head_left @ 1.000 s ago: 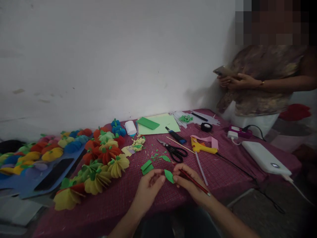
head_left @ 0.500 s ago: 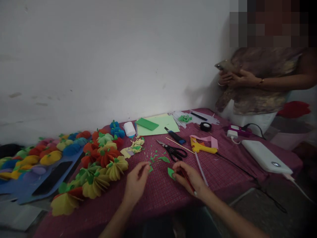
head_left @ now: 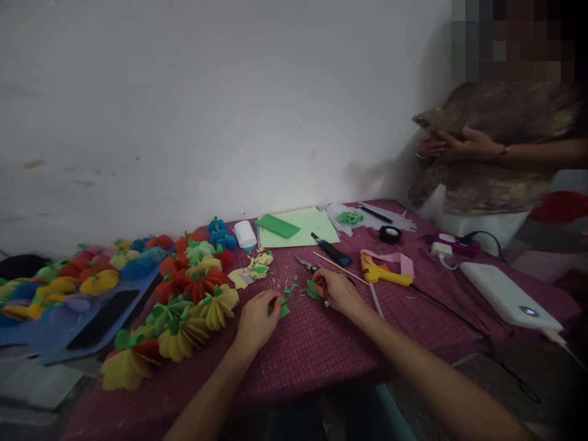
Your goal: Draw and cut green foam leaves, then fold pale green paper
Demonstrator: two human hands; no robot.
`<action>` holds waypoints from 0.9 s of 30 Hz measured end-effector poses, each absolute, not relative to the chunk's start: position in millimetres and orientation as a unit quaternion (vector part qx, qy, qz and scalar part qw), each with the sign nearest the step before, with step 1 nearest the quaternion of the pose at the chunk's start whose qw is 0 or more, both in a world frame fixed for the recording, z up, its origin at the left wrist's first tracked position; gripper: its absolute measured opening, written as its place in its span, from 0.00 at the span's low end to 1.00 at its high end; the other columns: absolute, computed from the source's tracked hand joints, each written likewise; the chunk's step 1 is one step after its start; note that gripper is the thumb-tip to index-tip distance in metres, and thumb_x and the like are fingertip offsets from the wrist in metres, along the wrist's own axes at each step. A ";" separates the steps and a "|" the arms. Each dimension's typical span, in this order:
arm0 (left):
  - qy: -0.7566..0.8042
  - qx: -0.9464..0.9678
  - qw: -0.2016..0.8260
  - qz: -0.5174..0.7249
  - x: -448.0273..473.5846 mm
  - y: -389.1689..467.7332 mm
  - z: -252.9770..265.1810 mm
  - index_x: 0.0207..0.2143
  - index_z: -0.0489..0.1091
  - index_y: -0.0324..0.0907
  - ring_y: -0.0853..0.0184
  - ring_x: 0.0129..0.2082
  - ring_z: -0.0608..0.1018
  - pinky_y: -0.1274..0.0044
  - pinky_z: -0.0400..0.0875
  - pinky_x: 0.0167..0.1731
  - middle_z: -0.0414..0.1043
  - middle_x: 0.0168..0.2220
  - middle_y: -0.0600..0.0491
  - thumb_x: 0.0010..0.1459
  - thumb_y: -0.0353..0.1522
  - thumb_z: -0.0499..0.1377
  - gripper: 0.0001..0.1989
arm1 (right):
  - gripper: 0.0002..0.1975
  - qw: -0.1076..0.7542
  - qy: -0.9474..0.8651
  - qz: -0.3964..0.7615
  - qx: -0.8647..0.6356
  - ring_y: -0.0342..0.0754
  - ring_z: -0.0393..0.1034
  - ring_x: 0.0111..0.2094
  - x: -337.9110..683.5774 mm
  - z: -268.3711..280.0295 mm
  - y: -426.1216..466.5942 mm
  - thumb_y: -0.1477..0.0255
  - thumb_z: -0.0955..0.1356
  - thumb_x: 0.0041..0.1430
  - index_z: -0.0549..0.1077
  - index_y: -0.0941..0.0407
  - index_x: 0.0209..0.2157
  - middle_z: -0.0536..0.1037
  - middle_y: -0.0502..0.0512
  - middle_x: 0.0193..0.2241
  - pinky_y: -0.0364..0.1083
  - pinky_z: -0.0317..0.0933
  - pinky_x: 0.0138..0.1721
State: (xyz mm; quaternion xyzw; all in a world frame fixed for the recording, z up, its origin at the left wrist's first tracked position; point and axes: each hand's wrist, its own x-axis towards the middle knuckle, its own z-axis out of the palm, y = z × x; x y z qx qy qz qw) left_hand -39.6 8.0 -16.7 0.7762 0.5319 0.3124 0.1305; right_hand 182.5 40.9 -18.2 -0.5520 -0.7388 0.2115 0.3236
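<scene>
My left hand [head_left: 260, 321] is low over the table at the centre, its fingers closed on a small piece of green paper [head_left: 283, 309] that sticks out to the right. To the right, my right hand [head_left: 340, 292] is closed around a slim red pencil [head_left: 325, 291]. Its fingertips are at a green paper leaf [head_left: 313, 290] on the cloth; whether they pinch it I cannot tell. Green paper scraps [head_left: 290, 286] lie between the hands. Black-handled scissors [head_left: 307, 264] lie just beyond my right hand, which partly hides them.
Folded paper pumpkins [head_left: 204, 285] in several colours crowd the left side, near a dark phone [head_left: 103, 318]. Behind are pale green sheets [head_left: 316, 226] and a utility knife [head_left: 333, 250]. A corded yellow glue gun [head_left: 386, 275] and white power bank [head_left: 508, 294] lie right. A person [head_left: 496, 147] stands holding a phone.
My right hand has moved forward to the scraps and leaf by the scissors, with the pencil in it. My left hand has turned palm down and lowered, still with green paper. The view has shifted slightly.
</scene>
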 end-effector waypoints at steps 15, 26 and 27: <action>0.526 0.811 0.054 0.252 -40.7 7.4 -24.1 0.37 0.70 0.43 0.65 0.37 0.74 0.76 0.65 0.39 0.72 0.35 0.52 0.60 0.29 0.50 0.09 | 0.08 0.137 -0.792 0.059 -0.592 0.50 0.69 0.36 177.1 -2.3 29.2 0.74 0.64 0.57 0.70 0.56 0.40 0.77 0.58 0.34 0.43 0.54 0.33; 0.518 0.811 0.064 0.263 -39.5 8.2 -23.7 0.40 0.69 0.42 0.66 0.38 0.74 0.76 0.65 0.41 0.72 0.37 0.52 0.59 0.27 0.50 0.10 | 0.11 0.138 -0.793 0.092 -0.587 0.54 0.71 0.37 158.9 -6.7 24.4 0.82 0.60 0.57 0.71 0.58 0.36 0.77 0.63 0.32 0.47 0.58 0.37; 0.520 0.811 0.063 0.261 -39.8 8.0 -23.9 0.40 0.69 0.42 0.66 0.38 0.74 0.76 0.65 0.41 0.72 0.37 0.52 0.59 0.27 0.50 0.10 | 0.11 0.153 -0.787 0.104 -0.589 0.53 0.71 0.37 159.6 -7.8 25.6 0.82 0.60 0.57 0.71 0.58 0.36 0.77 0.63 0.32 0.47 0.58 0.37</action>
